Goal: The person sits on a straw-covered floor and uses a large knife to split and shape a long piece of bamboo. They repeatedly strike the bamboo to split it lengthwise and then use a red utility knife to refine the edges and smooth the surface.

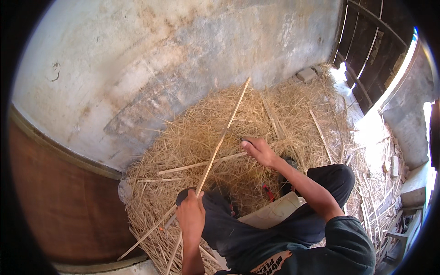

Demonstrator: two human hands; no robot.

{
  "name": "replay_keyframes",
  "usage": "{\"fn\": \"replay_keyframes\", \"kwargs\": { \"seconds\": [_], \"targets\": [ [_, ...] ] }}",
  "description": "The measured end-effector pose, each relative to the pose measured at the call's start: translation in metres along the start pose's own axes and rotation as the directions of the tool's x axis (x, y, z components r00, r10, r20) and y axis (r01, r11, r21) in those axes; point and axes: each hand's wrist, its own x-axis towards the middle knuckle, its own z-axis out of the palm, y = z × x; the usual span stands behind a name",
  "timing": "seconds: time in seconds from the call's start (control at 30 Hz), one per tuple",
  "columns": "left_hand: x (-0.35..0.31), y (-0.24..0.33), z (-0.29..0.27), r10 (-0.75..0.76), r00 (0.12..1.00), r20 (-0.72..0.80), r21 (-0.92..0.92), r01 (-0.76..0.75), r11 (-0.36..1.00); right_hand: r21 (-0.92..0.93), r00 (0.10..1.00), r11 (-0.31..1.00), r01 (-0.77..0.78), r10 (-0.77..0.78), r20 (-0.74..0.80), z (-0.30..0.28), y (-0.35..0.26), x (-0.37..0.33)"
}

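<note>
My left hand (191, 215) is closed around a long, thin strip of pale wood or split bamboo (211, 161). The strip slants up and away from my knee toward the wall, with a darker patch about midway. To the right of it, my right hand (260, 150) is closed on a small dark tool (246, 140), whose short tip points toward the strip; its kind is too small to tell. Below that hand, another pale strip (201, 166) lies across the straw (183, 144). Between my bent legs sits a cream-coloured curved object (272, 211), partly hidden.
A stained plaster wall (183, 55) rises ahead, and a brown panel (68, 192) stands at left. Loose strips (321, 136) and a flat slat (273, 117) lie on the straw. Something red (268, 192) is near my feet. Blocks (306, 74) sit against the wall by dark boards (366, 50).
</note>
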Motion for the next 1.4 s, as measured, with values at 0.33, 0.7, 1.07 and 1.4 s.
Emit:
{"fn": "replay_keyframes", "kwargs": {
  "seconds": [0.33,0.7,1.07,1.4],
  "targets": [
    [-0.008,0.021,0.002,-0.064,0.998,-0.027,-0.222,0.056,0.973,-0.555,0.903,0.750,0.360,-0.429,0.006,-0.004,-0.072,-0.011],
    [-0.050,-0.003,-0.011,-0.120,0.982,0.147,-0.323,0.162,0.932,-0.498,0.850,0.770,-0.398,0.106,-0.516,-0.161,0.024,0.049],
    [-0.032,0.005,-0.007,-0.030,0.840,0.542,-0.755,0.502,0.422,-0.087,0.912,0.977,-0.197,0.150,-0.382,-0.154,-0.028,0.010],
    [-0.019,0.037,0.003,0.108,0.801,0.589,-0.784,0.534,0.317,-0.642,0.936,0.692,0.329,-0.329,0.125,-0.088,-0.124,-0.063]
  ]
}}
